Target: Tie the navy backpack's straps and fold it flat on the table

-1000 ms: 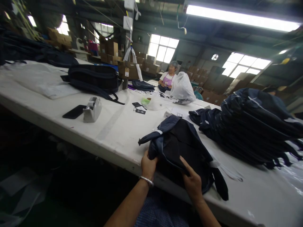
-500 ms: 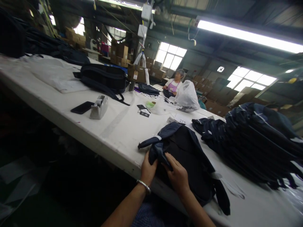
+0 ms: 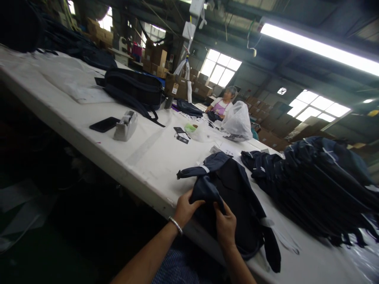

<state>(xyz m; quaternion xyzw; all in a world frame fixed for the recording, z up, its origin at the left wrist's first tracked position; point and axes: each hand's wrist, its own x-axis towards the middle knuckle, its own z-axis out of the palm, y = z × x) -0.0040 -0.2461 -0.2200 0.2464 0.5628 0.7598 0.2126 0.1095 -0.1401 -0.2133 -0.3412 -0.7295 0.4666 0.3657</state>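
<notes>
A dark navy backpack (image 3: 233, 189) lies on the white table at its near edge, straps spread to both sides. My left hand (image 3: 185, 208) grips the near left part of the bag, thumb on top and fingers underneath. Closed on the same fabric a little to the right is my right hand (image 3: 225, 223), its thumb and fingers pinching a fold. Between them the navy cloth bulges upward. The fingers under the fabric are partly hidden.
A tall stack of navy backpacks (image 3: 314, 189) stands at the right. Further left are a tape dispenser (image 3: 126, 126), a black phone (image 3: 104, 124), black tags (image 3: 181, 135) and another backpack (image 3: 134, 88). Across the table (image 3: 154, 157) a person (image 3: 221, 105) sits near a white plastic bag (image 3: 237, 120).
My thumbs have shifted and both hands now pinch the fabric, with the fold raised and turned between them. The right hand has turned more upright. The camera view has moved slightly.
</notes>
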